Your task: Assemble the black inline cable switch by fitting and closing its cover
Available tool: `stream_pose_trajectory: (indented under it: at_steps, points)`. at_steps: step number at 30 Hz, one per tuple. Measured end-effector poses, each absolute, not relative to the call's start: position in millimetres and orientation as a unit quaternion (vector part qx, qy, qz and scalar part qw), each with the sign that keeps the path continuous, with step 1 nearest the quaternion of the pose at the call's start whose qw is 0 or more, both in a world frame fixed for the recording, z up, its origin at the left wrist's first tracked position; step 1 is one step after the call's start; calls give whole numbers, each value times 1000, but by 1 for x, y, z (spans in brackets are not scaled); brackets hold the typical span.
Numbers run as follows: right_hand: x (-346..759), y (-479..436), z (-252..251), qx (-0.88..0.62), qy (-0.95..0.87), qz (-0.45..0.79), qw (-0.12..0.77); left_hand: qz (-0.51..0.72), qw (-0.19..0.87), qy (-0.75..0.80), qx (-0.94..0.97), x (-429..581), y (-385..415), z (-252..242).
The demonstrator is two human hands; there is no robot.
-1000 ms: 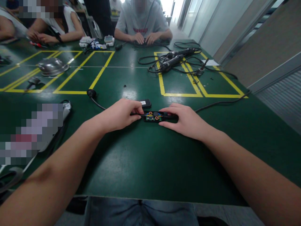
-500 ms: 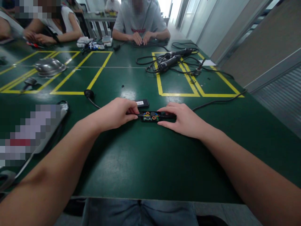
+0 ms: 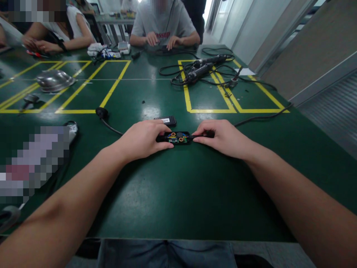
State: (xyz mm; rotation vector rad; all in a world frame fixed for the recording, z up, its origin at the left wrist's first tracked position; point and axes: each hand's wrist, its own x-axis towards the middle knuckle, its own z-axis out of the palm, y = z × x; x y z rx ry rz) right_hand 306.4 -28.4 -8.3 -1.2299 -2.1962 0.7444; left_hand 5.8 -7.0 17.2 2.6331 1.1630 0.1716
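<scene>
An uncovered black housing (image 3: 177, 142) lies on the green table, with a circuit board (image 3: 175, 140) and copper-coloured rings showing inside. My left hand (image 3: 142, 139) grips its left end, thumb on the near side and fingers on the far side. At the right end, my right hand (image 3: 224, 137) pinches the black cable (image 3: 259, 118) where it enters the housing. The fingers hide part of the cable there. Just behind the housing rests a ribbed black cover (image 3: 170, 121) with a white label. A round black plug (image 3: 102, 112) on a cable lies left of it.
Black corded tools (image 3: 199, 72) lie in tangled cables at the back right, across yellow tape lines. A metal bowl-like part (image 3: 54, 80) sits at the left. A blurred, long flat object (image 3: 36, 160) is at the near left. People sit across the table (image 3: 178, 201).
My left hand has shifted from the cable at the left end onto the housing itself. My right hand has drawn back from the housing's right end to pinch the cable.
</scene>
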Motion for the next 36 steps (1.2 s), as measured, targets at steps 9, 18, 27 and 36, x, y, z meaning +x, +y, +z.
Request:
stream_pose_trajectory:
  at_steps: [9,18,27,36]
  points:
    - [305,-34,-7,-470,-808,256,245,150,82,373,912,0,-8,12]
    - [295,-42,-7,-499,-811,219,215,191,107,485,847,3,2,-2]
    - [293,-41,-13,-498,-799,232,246,230,115,328,909,5,-19,16]
    - [293,-39,-15,-458,-832,191,247,186,155,323,915,7,-19,14]
